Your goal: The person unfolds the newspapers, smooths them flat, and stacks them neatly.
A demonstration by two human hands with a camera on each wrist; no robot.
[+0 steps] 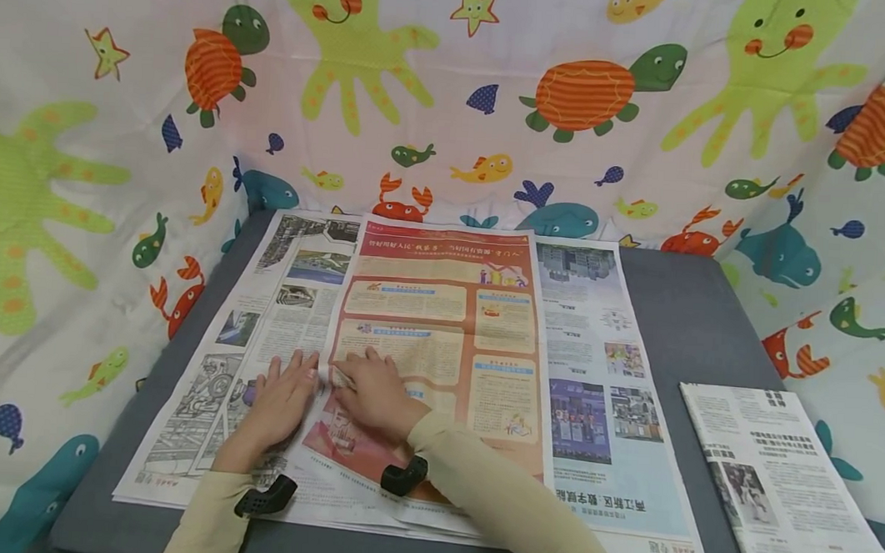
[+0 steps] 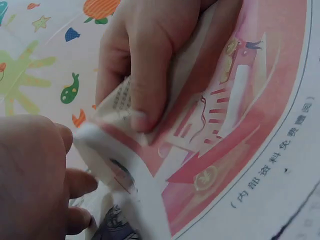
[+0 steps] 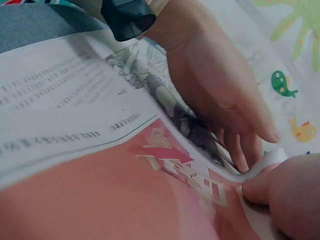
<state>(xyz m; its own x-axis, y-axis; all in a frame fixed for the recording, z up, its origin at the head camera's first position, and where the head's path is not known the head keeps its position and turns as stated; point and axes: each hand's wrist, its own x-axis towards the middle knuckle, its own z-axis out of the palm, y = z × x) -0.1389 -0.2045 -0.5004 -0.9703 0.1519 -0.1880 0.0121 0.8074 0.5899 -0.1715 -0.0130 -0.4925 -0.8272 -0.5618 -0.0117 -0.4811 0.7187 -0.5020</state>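
A red and orange newspaper page (image 1: 507,397) lies over other spread newspaper sheets (image 1: 597,335). My right hand (image 1: 379,394) pinches its left edge; in the left wrist view the right hand (image 2: 150,55) has its thumb pressed on the paper, which bends up there. My left hand (image 1: 281,402) rests just left of that edge, over a sheet with line drawings (image 1: 203,398). Its fingers look extended and loose in the right wrist view, where the left hand (image 3: 215,80) is beside the curled page edge. The right thumb (image 3: 295,192) presses on the red page.
The sheets cover much of a grey table (image 1: 680,322). A folded newspaper stack (image 1: 799,496) lies at the table's right side. A white curtain with printed sea animals (image 1: 452,85) stands behind and at both sides. Each wrist wears a black camera band (image 1: 266,497).
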